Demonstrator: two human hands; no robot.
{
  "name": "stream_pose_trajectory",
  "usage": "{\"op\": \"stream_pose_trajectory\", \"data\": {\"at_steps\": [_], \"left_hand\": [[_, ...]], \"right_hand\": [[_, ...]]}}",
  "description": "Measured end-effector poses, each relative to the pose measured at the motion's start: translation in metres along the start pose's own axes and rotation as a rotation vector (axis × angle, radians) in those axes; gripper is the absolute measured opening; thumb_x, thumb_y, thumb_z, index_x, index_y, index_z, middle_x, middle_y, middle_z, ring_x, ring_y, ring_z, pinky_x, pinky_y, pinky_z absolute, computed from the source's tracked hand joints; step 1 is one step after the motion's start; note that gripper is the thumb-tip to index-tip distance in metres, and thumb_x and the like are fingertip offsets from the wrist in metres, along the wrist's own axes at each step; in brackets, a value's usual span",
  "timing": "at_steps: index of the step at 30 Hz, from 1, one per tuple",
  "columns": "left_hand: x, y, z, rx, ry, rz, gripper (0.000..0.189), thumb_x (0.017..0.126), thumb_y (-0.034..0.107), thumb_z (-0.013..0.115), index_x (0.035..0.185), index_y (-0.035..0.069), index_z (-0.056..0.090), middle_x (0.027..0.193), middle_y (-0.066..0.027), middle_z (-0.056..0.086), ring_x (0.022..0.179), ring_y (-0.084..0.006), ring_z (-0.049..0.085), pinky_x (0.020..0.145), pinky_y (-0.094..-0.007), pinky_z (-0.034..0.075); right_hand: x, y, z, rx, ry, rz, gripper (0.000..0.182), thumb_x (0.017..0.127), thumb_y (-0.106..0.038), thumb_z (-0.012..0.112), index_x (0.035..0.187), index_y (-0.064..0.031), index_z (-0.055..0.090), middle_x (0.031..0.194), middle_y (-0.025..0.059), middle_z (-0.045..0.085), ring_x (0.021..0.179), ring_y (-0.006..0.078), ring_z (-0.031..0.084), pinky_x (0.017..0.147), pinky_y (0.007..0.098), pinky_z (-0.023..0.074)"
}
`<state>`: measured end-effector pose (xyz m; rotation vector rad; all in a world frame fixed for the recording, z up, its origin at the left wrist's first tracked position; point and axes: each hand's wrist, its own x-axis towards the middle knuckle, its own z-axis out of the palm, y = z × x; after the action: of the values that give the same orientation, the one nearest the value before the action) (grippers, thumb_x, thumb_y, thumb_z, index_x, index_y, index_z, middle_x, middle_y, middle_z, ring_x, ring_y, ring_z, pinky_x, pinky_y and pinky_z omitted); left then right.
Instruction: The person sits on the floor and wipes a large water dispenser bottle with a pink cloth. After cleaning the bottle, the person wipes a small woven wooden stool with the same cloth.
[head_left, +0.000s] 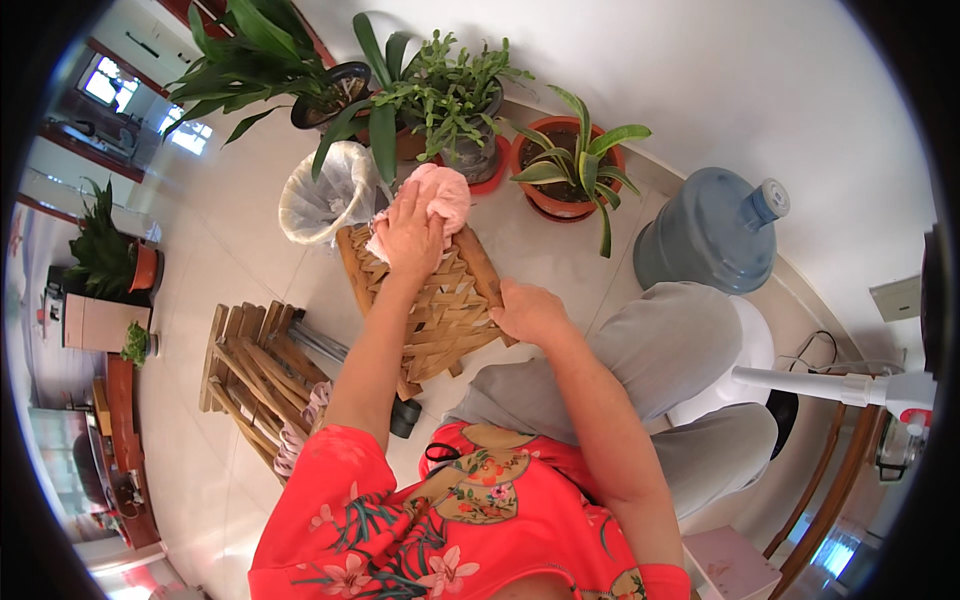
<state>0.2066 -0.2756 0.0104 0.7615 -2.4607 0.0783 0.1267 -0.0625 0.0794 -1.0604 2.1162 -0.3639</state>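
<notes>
A small wooden stool (442, 330) with a woven strip seat is before me, partly hidden by my left forearm. My left hand (412, 232) presses a bunched pink cloth (444, 189) against the far end of the seat, fingers spread over the fabric. At the near right corner, my right hand (529, 309) grips the stool's wooden side rail (480, 259). Several gaps show between the woven strips. Just beyond the left side of the stool stands a waste bin (330, 191) lined with a pale plastic bag, close to the cloth.
Potted plants (457, 97) line the wall, with a striped-leaf plant (574, 154) in an orange pot. A blue water bottle (705, 229) stands to the right. Left of my arm is a folded wooden-slatted item (259, 360). A white fan pole (802, 381) rises by my legs.
</notes>
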Motion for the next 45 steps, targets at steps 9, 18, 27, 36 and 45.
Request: {"op": "stream_pose_trajectory", "data": {"at_steps": [9,18,27,36,45], "left_hand": [[-0.008,-0.065,-0.033,0.097,-0.164,-0.045,0.041,0.081,0.011,0.065,0.122,0.015,0.058,0.104,-0.0110,0.056,0.100,-0.0336,0.059,0.076,-0.0462,0.054],[-0.026,-0.159,-0.101,0.144,-0.278,-0.595,0.021,0.088,0.024,0.057,0.103,0.010,0.061,0.101,-0.0203,0.066,0.094,-0.0399,0.065,0.077,-0.0486,0.053],[-0.056,-0.112,-0.049,-0.040,-0.249,-0.764,0.060,0.090,0.054,0.055,0.134,0.013,0.052,0.129,-0.0247,0.051,0.105,-0.0440,0.060,0.091,-0.0473,0.048],[-0.065,-0.167,-0.028,-0.716,0.176,-1.073,0.056,0.093,0.044,0.050,0.110,-0.008,0.063,0.096,-0.0244,0.068,0.090,-0.0367,0.066,0.078,-0.0425,0.049],[-0.143,-0.036,-0.108,-0.503,-0.191,-1.082,0.051,0.098,0.042,0.038,0.124,0.000,0.054,0.101,-0.0257,0.067,0.093,-0.0401,0.065,0.083,-0.0450,0.049]], "right_hand": [[0.005,-0.003,-0.001,0.016,0.010,0.009,0.033,0.093,-0.033,0.061,0.112,-0.0052,0.059,0.105,0.0155,0.070,0.101,0.0352,0.067,0.086,0.0469,0.0515],[0.009,-0.005,-0.002,-0.028,-0.008,0.032,0.033,0.092,-0.032,0.061,0.113,-0.0058,0.061,0.106,0.0157,0.070,0.102,0.0351,0.066,0.087,0.0463,0.0519],[0.010,-0.001,-0.001,-0.038,0.015,0.002,0.031,0.092,-0.028,0.061,0.110,-0.0036,0.062,0.100,0.0169,0.071,0.100,0.0351,0.067,0.087,0.0453,0.0520],[0.010,-0.006,-0.010,0.044,-0.065,0.033,0.035,0.091,-0.031,0.061,0.110,-0.0023,0.059,0.101,0.0187,0.068,0.097,0.0358,0.065,0.083,0.0470,0.0506],[0.013,-0.004,-0.006,-0.034,-0.026,0.034,0.034,0.092,-0.032,0.060,0.111,-0.0036,0.059,0.103,0.0167,0.069,0.096,0.0337,0.066,0.084,0.0456,0.0509]]}}
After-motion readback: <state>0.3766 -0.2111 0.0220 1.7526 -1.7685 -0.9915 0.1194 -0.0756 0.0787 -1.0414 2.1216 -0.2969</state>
